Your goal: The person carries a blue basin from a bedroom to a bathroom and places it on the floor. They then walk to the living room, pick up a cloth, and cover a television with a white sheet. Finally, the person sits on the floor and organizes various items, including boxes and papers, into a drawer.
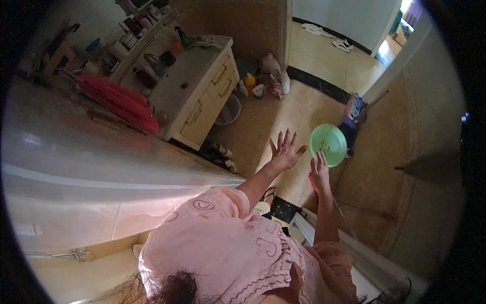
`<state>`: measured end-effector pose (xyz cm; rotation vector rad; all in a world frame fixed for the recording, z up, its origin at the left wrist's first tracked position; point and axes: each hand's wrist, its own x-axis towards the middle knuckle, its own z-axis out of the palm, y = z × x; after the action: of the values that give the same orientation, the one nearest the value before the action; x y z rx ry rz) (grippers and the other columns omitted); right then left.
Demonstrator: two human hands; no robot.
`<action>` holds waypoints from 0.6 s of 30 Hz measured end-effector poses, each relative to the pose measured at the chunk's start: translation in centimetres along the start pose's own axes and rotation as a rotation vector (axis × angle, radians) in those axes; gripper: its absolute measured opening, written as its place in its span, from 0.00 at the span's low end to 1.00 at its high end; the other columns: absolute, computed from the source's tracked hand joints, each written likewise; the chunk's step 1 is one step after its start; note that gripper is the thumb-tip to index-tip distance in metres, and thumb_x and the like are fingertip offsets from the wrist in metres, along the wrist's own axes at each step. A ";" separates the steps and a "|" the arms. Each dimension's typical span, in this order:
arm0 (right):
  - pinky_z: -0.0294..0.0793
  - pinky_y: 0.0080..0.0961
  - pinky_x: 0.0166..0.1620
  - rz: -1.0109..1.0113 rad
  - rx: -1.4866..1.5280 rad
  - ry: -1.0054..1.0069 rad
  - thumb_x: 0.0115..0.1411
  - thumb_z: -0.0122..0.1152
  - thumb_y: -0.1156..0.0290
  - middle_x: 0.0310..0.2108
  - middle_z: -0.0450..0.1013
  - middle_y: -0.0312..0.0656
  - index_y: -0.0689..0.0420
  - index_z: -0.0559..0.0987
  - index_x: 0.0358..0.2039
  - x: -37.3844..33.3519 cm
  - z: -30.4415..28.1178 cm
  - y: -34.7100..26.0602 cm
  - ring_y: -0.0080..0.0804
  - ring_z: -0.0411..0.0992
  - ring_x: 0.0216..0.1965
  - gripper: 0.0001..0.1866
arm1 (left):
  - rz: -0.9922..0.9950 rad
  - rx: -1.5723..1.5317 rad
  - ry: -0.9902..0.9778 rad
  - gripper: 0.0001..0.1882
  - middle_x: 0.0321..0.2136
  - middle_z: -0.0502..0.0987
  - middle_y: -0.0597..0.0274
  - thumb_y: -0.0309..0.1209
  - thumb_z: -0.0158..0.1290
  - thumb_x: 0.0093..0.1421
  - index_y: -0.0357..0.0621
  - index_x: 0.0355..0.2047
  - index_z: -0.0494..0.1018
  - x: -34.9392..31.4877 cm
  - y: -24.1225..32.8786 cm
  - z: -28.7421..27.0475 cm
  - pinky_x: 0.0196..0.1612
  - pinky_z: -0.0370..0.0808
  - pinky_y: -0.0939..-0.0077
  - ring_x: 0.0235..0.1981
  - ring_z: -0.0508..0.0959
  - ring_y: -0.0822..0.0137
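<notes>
My left hand [287,153] is held out over the floor with its fingers spread and nothing in it. To its right, my right hand [320,172] also reaches forward, its fingers stretched out. A light green plastic basin [338,138] with a printed pattern inside stands just beyond the right hand. The right fingertips overlap its near rim in view; whether they touch it I cannot tell. Along the left side of that hand shows a red strip [313,185], partly hidden, and what it is I cannot make out.
A white vanity [202,104] with a sink top, bottles and a pink towel [119,101] stands at left. Beside it are a bucket [230,110] and several bottles. A dark door sill [324,86] leads to a hallway with shoes [342,45]. A wall rises at right.
</notes>
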<state>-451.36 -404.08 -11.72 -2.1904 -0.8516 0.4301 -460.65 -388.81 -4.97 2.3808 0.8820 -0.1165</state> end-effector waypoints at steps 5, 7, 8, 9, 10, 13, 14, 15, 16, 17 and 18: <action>0.51 0.40 0.56 -0.070 0.047 0.023 0.59 0.45 0.59 0.54 0.53 0.57 0.59 0.60 0.53 8.9 -2.6 -1.3 0.54 0.52 0.55 0.25 | -0.055 0.031 0.085 0.39 0.60 0.40 0.54 0.61 0.27 0.55 0.49 0.59 0.44 7.2 0.5 -1.8 0.56 0.27 0.42 0.61 0.37 0.54; 0.51 0.40 0.56 -0.099 -0.029 0.007 0.58 0.46 0.59 0.54 0.53 0.57 0.59 0.61 0.53 12.1 -2.8 1.7 0.53 0.52 0.55 0.26 | -0.078 0.071 0.085 0.39 0.60 0.39 0.54 0.61 0.26 0.55 0.49 0.59 0.44 9.9 1.0 -2.9 0.55 0.27 0.40 0.61 0.38 0.53; 0.51 0.40 0.56 -0.126 -0.058 0.001 0.57 0.47 0.58 0.54 0.53 0.57 0.59 0.61 0.53 14.5 -2.8 2.2 0.53 0.52 0.55 0.26 | -0.076 0.051 0.127 0.38 0.60 0.40 0.53 0.60 0.26 0.55 0.49 0.59 0.44 11.7 0.4 -2.9 0.55 0.28 0.39 0.61 0.38 0.52; 0.51 0.40 0.56 -0.080 -0.095 -0.012 0.57 0.47 0.58 0.54 0.53 0.57 0.59 0.61 0.52 16.5 -3.9 2.2 0.53 0.52 0.55 0.26 | -0.086 0.044 0.127 0.38 0.60 0.40 0.53 0.60 0.26 0.55 0.49 0.59 0.44 13.6 1.0 -3.5 0.55 0.28 0.38 0.61 0.38 0.52; 0.51 0.40 0.56 -0.027 -0.138 -0.043 0.57 0.47 0.57 0.54 0.53 0.57 0.59 0.61 0.52 18.2 -5.2 1.5 0.53 0.52 0.55 0.27 | -0.110 0.026 0.115 0.38 0.60 0.40 0.52 0.60 0.26 0.55 0.49 0.59 0.44 15.3 1.4 -4.2 0.55 0.28 0.38 0.61 0.38 0.51; 0.50 0.39 0.57 -0.094 -0.089 -0.004 0.57 0.46 0.57 0.55 0.53 0.57 0.60 0.61 0.52 24.1 -6.6 0.9 0.53 0.51 0.56 0.26 | -0.094 -0.052 0.200 0.39 0.60 0.40 0.52 0.61 0.26 0.55 0.48 0.59 0.44 20.1 2.3 -6.6 0.54 0.29 0.38 0.61 0.38 0.51; 0.50 0.39 0.57 -0.125 -0.070 0.006 0.57 0.46 0.57 0.55 0.53 0.57 0.60 0.61 0.52 26.0 -6.8 0.9 0.53 0.51 0.56 0.26 | -0.091 -0.029 0.228 0.39 0.60 0.39 0.53 0.61 0.26 0.55 0.48 0.59 0.44 21.5 2.5 -6.6 0.54 0.29 0.38 0.61 0.38 0.51; 0.50 0.39 0.57 -0.145 -0.083 -0.006 0.57 0.46 0.57 0.55 0.53 0.57 0.60 0.60 0.53 27.9 -7.3 0.8 0.53 0.51 0.56 0.27 | -0.089 -0.008 0.249 0.39 0.60 0.39 0.53 0.61 0.26 0.55 0.48 0.59 0.44 23.2 3.0 -6.5 0.54 0.29 0.38 0.61 0.37 0.51; 0.50 0.39 0.57 -0.164 -0.096 -0.019 0.57 0.45 0.56 0.55 0.52 0.57 0.60 0.60 0.53 29.9 -7.9 0.5 0.53 0.50 0.56 0.27 | -0.088 0.014 0.270 0.39 0.61 0.39 0.53 0.61 0.26 0.55 0.48 0.59 0.44 24.8 3.4 -6.5 0.54 0.29 0.38 0.61 0.37 0.52; 0.49 0.39 0.57 -0.184 -0.108 -0.032 0.58 0.44 0.56 0.55 0.52 0.57 0.60 0.59 0.53 31.9 -8.4 0.2 0.52 0.50 0.56 0.28 | -0.099 0.016 0.266 0.39 0.61 0.38 0.54 0.61 0.26 0.55 0.48 0.59 0.44 26.2 3.6 -6.7 0.54 0.28 0.38 0.61 0.36 0.52; 0.49 0.39 0.57 -0.198 -0.125 -0.038 0.58 0.44 0.55 0.55 0.52 0.57 0.60 0.59 0.53 33.8 -9.0 0.0 0.52 0.50 0.56 0.28 | -0.101 0.015 0.260 0.39 0.61 0.37 0.54 0.61 0.27 0.55 0.48 0.59 0.44 27.8 4.1 -7.0 0.54 0.27 0.39 0.61 0.35 0.53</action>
<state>-422.07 -385.44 -7.06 -2.1888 -1.1313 0.3295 -437.34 -371.56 -4.82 2.4001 1.1255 0.1514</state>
